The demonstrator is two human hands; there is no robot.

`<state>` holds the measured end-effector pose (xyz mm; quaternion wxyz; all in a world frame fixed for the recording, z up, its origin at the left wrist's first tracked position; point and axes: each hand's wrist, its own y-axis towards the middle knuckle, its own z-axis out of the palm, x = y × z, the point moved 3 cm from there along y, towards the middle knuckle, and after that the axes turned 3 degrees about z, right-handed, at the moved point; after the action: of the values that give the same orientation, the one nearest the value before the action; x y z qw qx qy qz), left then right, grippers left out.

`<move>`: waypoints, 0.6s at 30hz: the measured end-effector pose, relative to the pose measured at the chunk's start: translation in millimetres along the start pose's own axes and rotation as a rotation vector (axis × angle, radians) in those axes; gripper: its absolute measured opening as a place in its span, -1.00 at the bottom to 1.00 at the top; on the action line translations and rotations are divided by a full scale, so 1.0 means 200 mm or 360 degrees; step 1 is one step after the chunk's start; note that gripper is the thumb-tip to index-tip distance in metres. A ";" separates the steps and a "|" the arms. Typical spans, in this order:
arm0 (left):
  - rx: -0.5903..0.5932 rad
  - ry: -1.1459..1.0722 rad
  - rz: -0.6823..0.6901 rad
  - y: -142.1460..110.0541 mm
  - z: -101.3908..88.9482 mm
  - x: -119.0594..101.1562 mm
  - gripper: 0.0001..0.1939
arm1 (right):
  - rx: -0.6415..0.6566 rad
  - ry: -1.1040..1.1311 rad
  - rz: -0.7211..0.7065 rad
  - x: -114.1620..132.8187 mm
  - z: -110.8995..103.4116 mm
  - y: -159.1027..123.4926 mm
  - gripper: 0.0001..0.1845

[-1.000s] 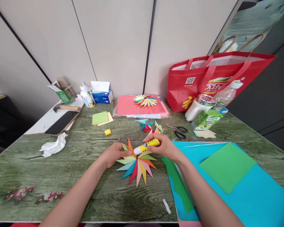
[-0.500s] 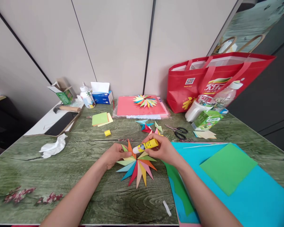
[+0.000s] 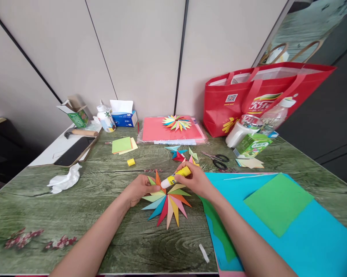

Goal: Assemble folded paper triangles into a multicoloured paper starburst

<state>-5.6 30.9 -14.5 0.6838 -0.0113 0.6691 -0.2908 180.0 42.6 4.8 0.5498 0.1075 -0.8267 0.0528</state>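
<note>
My left hand [image 3: 141, 189] pinches the upper left of a many-pointed folded paper star [image 3: 169, 207], near its orange point. The star's points are orange, yellow, pink, red, blue and green, with a gap at the top. In my right hand [image 3: 194, 179] is a yellow and white glue stick [image 3: 176, 177], tilted with its white end down against or just above the orange point; contact is hard to tell. Its yellow cap [image 3: 131, 162] lies apart on the table. Loose folded paper pieces [image 3: 179, 154] rest just beyond my right hand, which partly covers some of them.
A finished paper star [image 3: 176, 123] sits on a pink paper pack [image 3: 150, 132] at the back. Scissors [image 3: 219, 161] lie right of centre. Blue sheets [image 3: 306, 238] with a green square [image 3: 279, 204] cover the right side. A red bag [image 3: 219, 104], tissue box [image 3: 124, 118] and crumpled tissue [image 3: 65, 179] stand around.
The glue stick has shifted slightly left and down along the orange point, its label turned more out of sight. My left hand and the star have stayed in place.
</note>
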 end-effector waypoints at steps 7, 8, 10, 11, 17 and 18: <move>-0.0060 0.0021 -0.0029 0.01 -0.01 0.01 -0.65 | -0.0125 -0.0032 0.0074 -0.03 0.03 0.01 -0.80; -0.0062 0.0010 -0.0034 0.01 -0.01 0.02 -0.65 | -0.0130 -0.0043 0.0081 -0.03 0.03 0.01 -0.80; -0.0063 -0.0011 -0.0043 0.02 -0.01 0.03 -0.66 | -0.0115 -0.0059 0.0086 -0.03 0.03 0.01 -0.80; -0.0062 -0.0020 -0.0047 0.02 -0.01 0.03 -0.66 | -0.0097 -0.0064 0.0079 -0.03 0.03 0.01 -0.80; -0.0042 -0.0068 -0.0064 0.01 -0.01 0.03 -0.67 | -0.0051 -0.0124 -0.0022 -0.01 0.03 0.01 -0.81; -0.0048 -0.0070 -0.0069 0.01 -0.01 0.03 -0.67 | -0.0059 -0.0137 -0.0043 0.00 0.03 0.00 -0.81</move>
<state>-6.9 30.7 -20.6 0.6916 -0.0426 0.6578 -0.2952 175.1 42.3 1.9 0.5161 0.1106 -0.8490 0.0256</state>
